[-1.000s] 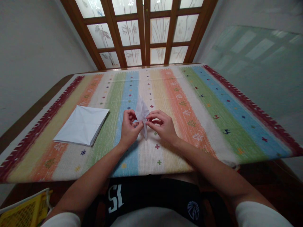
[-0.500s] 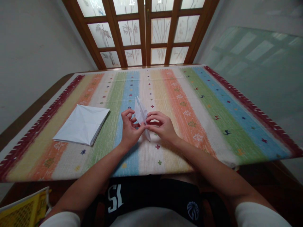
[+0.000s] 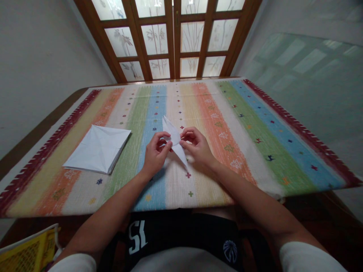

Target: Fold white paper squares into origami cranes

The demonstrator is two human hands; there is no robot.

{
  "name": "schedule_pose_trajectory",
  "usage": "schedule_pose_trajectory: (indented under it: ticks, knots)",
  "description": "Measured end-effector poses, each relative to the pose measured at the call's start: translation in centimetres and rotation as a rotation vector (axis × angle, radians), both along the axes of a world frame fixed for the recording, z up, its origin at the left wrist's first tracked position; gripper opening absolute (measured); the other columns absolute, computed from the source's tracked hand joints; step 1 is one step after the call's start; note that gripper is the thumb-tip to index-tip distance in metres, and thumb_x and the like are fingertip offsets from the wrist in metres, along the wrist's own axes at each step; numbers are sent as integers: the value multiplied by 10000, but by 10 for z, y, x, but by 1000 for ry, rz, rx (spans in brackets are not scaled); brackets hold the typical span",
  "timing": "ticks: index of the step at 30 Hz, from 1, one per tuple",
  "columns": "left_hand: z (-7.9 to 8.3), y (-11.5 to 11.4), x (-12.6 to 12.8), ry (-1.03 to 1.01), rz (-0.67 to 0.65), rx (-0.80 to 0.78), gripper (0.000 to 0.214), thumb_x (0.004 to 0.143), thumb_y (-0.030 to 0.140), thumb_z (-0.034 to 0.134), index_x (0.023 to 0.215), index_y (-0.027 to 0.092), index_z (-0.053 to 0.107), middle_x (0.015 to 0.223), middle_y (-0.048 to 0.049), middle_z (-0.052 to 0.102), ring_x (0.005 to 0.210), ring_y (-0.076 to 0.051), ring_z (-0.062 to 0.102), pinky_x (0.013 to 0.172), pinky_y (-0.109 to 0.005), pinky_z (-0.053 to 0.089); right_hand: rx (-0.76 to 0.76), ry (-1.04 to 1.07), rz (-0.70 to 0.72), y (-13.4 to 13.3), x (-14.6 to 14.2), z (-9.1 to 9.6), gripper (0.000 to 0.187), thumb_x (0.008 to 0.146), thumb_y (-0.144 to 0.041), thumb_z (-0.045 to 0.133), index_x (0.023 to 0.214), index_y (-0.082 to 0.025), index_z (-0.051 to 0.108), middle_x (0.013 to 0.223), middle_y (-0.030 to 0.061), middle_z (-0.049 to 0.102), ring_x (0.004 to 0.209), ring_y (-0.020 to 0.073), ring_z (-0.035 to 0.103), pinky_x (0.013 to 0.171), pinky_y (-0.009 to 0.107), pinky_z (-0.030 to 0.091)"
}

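The white paper piece [image 3: 174,139] looks flatter and longer on my feed than half a second ago, when it stood narrow and nearly upright between the hands. It now slants from upper left down to a sharp tip just above a small pink cross [image 3: 188,175] on the striped tablecloth [image 3: 286,158], though I can't tell whether the tip touches the cloth. The left hand [image 3: 155,153] and right hand [image 3: 196,147] have drawn apart, no longer almost meeting, and each pinches the paper from its own side. The folded white paper square [image 3: 98,148] sits in the same spot on the cloth, well left of the left hand. Right of the right hand, orange, white, green and blue stripes run out to the maroon border [image 3: 297,130]. The paper's tip is well inside the cloth's near edge [image 3: 85,216], which both forearms cross.
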State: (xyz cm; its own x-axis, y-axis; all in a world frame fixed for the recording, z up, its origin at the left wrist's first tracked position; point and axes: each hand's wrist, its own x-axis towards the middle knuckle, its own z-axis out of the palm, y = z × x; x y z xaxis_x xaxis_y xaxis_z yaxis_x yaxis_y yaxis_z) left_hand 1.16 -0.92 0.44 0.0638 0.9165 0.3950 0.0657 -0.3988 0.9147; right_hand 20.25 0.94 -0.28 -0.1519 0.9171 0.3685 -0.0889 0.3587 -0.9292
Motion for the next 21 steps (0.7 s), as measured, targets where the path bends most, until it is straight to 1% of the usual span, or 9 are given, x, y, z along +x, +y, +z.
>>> schedule_pose_trajectory:
  ticks: [2, 5, 7, 9, 11, 13, 16, 19, 21]
  knots:
    - [0, 3, -3, 31, -10, -4, 188, 957, 376, 769, 1051, 225, 707, 924, -19, 710, 729, -142, 694, 684, -255, 610, 24, -71, 46, 1, 5, 2, 165, 917, -391, 778, 1005, -254, 750, 1060, 47, 762, 966, 188, 730, 848, 323, 636]
    - [1, 6, -7, 68, -27, -28, 178, 954, 373, 769, 1021, 209, 754, 892, -32, 736, 691, -140, 685, 686, -259, 604, 62, -151, 96, 1, 12, 5, 160, 954, -363, 726, 1028, -248, 810, 1131, 79, 782, 1030, 208, 747, 829, 327, 653]
    - [2, 7, -10, 63, -45, -35, 178, 942, 349, 762, 1045, 204, 765, 939, -49, 752, 728, -150, 691, 698, -265, 608, 83, -158, 138, 2, 16, 5, 178, 940, -345, 745, 1072, -256, 825, 1172, 82, 779, 1034, 204, 755, 849, 337, 667]
    - [3, 7, -12, 49, -83, -28, 196, 912, 305, 764, 1079, 202, 765, 1034, -71, 759, 830, -169, 707, 751, -274, 617, 80, -156, 202, 5, 20, 5, 221, 914, -341, 790, 1116, -262, 829, 1192, 80, 771, 1019, 197, 764, 874, 350, 681]
    - [4, 7, -14, 25, -147, -16, 245, 872, 263, 773, 1110, 205, 759, 1128, -88, 738, 950, -189, 714, 804, -276, 618, 60, -153, 266, 7, 24, 4, 274, 884, -355, 844, 1143, -266, 831, 1193, 79, 768, 1010, 196, 770, 887, 360, 691]
    - [5, 6, -16, 4, -224, -9, 262, 849, 247, 780, 1107, 209, 752, 1177, -96, 698, 1018, -202, 710, 823, -276, 617, 50, -140, 298, 10, 27, 4, 303, 857, -370, 890, 1139, -270, 837, 1181, 76, 768, 1012, 197, 772, 899, 368, 697]
    - [5, 6, -17, -8, -287, -7, 246, 849, 277, 805, 1075, 208, 736, 1205, -99, 641, 1027, -205, 699, 818, -280, 622, 68, -117, 297, 12, 30, 3, 277, 882, -380, 881, 1135, -273, 844, 1176, 80, 770, 1036, 197, 771, 907, 360, 694]
    - [3, 7, -17, -12, -286, -8, 266, 869, 327, 842, 1069, 204, 718, 1203, -98, 618, 1009, -192, 683, 797, -256, 610, 78, -114, 321, 12, 32, 3, 291, 918, -391, 846, 1188, -280, 839, 1221, 90, 759, 1067, 201, 770, 908, 352, 692]
    - [2, 9, -17, -9, -283, -4, 284, 886, 366, 859, 1062, 199, 710, 1192, -94, 618, 994, -180, 675, 786, -241, 601, 76, -102, 340, 13, 33, 3, 311, 913, -397, 858, 1203, -288, 837, 1237, 88, 752, 1083, 205, 769, 929, 361, 690]
